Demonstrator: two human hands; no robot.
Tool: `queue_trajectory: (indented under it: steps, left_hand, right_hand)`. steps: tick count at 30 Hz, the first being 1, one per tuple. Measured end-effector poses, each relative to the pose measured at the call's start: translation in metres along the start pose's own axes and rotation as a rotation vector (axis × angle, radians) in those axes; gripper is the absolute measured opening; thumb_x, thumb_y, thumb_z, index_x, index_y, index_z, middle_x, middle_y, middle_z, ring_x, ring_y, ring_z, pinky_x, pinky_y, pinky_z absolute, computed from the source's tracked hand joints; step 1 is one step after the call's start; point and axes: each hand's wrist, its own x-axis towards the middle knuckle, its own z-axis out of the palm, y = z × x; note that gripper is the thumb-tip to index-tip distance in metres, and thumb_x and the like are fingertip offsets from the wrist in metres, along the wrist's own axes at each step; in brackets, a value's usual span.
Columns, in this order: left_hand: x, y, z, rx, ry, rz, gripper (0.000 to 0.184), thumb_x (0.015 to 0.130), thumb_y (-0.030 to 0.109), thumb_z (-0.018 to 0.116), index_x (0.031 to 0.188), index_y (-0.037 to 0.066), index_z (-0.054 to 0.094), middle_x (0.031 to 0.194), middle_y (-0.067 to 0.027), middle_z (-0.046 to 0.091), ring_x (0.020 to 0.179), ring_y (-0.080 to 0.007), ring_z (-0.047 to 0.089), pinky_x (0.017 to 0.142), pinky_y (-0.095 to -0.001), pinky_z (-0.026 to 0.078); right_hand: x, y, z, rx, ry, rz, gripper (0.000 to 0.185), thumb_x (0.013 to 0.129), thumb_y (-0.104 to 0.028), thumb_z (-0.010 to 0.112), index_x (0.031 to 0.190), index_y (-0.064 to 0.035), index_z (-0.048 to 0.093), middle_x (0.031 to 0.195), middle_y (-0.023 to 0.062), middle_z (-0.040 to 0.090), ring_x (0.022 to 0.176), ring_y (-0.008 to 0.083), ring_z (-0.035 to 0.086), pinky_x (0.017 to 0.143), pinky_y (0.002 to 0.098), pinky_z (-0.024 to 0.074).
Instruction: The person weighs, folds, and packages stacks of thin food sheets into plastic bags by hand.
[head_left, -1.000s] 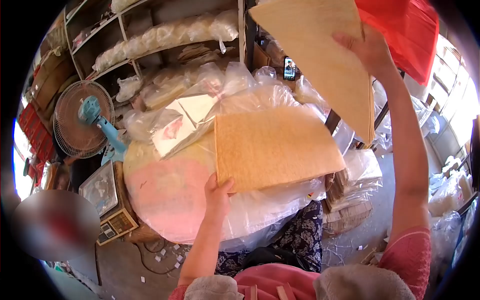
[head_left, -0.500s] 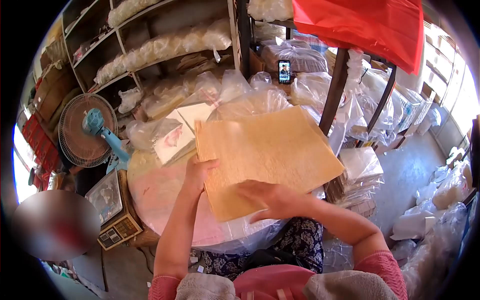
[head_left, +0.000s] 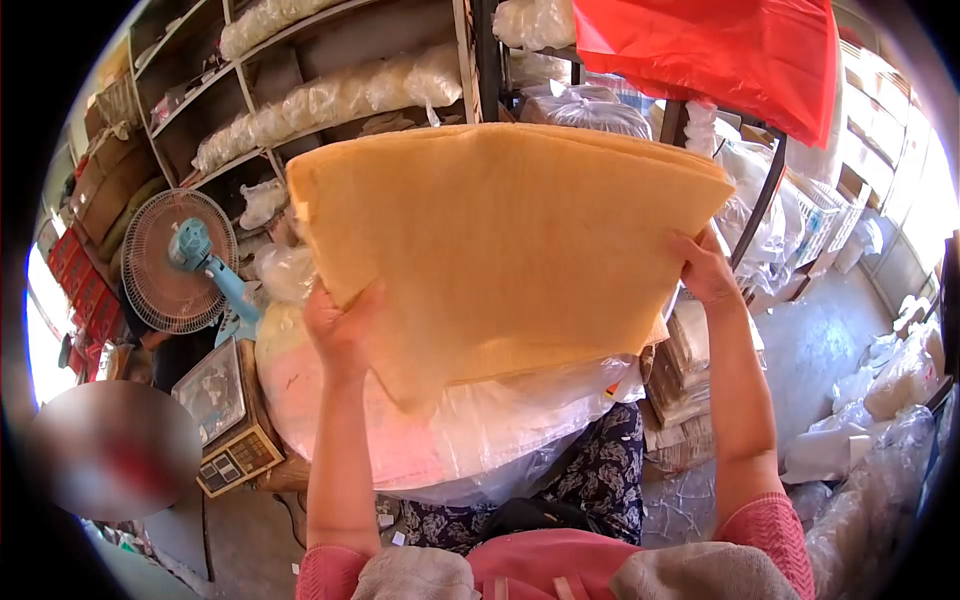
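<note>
A stack of large yellow-brown sheets (head_left: 510, 240) is held up in front of me, bowed along its length. Its far edge shows several thin layers. My left hand (head_left: 342, 320) grips the left side, thumb across the near face. At the right side my right hand (head_left: 706, 266) is closed on the edge, thumb on the face and fingers behind. Under the stack lies the round work surface (head_left: 400, 440), covered with clear plastic over a pinkish sheet. The sheets hide most of what lies on its far part.
To the left stand a blue fan (head_left: 190, 245) and a scale (head_left: 235, 440). Shelves (head_left: 290, 75) with bagged goods rise behind. A red plastic sheet (head_left: 710, 60) hangs at the upper right. Bundled packs (head_left: 685, 370) sit right of the table; plastic bags (head_left: 880, 460) lie farther right.
The stack has been raised off the table and turned to face me more. My right hand moved from its near face to the right edge and closed there; my left shifted slightly left.
</note>
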Motion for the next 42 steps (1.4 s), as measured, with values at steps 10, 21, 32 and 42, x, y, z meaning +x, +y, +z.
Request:
queue_trajectory:
  steps: [10, 21, 32, 42]
  left_hand:
    - [-0.003, -0.024, 0.035, 0.300, 0.111, 0.077, 0.032, 0.079, 0.004, 0.061, 0.110, -0.001, 0.053, 0.093, -0.0082, 0.063, 0.080, -0.0136, 0.058, 0.070, -0.0263, 0.047]
    - [-0.052, -0.024, 0.128, 0.570, -0.129, 0.257, 0.048, 0.083, 0.005, 0.052, 0.130, 0.005, 0.042, 0.090, -0.0228, 0.062, 0.074, -0.0365, 0.063, 0.061, -0.0391, 0.050]
    - [-0.069, -0.024, 0.116, 0.335, -0.413, 0.213, 0.073, 0.071, 0.006, 0.062, 0.135, -0.005, 0.029, 0.126, -0.0283, 0.046, 0.115, -0.0372, 0.049, 0.091, -0.0375, 0.043]
    - [0.005, -0.011, 0.069, -0.030, -0.200, -0.131, 0.074, 0.073, 0.016, 0.071, 0.133, -0.003, 0.031, 0.131, -0.0172, 0.042, 0.121, -0.0279, 0.042, 0.101, -0.0368, 0.034]
  right_hand:
    - [-0.003, 0.024, 0.012, -0.242, 0.129, -0.073, 0.028, 0.086, -0.019, 0.063, 0.107, -0.0013, 0.059, 0.093, -0.0001, 0.062, 0.083, 0.0081, 0.057, 0.072, 0.0250, 0.0467]
    - [-0.028, 0.009, 0.161, -0.802, 0.417, -0.217, 0.030, 0.083, -0.013, 0.057, 0.111, -0.0041, 0.054, 0.077, 0.0261, 0.058, 0.075, 0.0400, 0.060, 0.061, 0.0416, 0.0479]
    - [-0.035, 0.009, 0.156, -0.415, 0.064, -0.238, 0.042, 0.077, -0.026, 0.062, 0.110, -0.0014, 0.053, 0.080, 0.0150, 0.064, 0.074, 0.0291, 0.064, 0.065, 0.0358, 0.0487]
    - [-0.014, -0.010, 0.124, -0.173, 0.091, -0.084, 0.040, 0.082, -0.016, 0.066, 0.114, 0.0005, 0.049, 0.096, 0.0068, 0.062, 0.087, 0.0131, 0.059, 0.072, 0.0281, 0.0472]
